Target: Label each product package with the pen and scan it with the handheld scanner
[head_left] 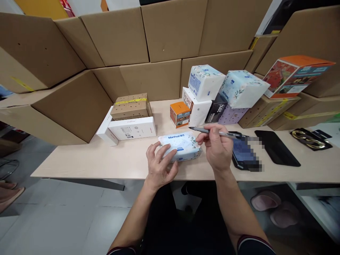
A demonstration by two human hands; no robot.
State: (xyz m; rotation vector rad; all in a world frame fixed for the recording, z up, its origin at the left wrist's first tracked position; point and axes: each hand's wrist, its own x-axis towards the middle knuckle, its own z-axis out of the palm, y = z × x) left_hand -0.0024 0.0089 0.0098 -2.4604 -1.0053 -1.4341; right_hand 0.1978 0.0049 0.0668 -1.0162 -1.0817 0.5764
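We rest our left hand (160, 164), fingers spread, on the near tissue pack (183, 140); our right hand (217, 147) pinches a pen (198, 129).

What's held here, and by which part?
Right hand: a pen-like tool, near its middle. Left hand: laid on the tissue pack, left side; firm grip unclear.

Both forearms (136, 216) angled forward and inward.
Left hand (160, 165) palm-down, fingers spread, bent; right hand (219, 148) in pinch grip, thumb on top, fingers curled.
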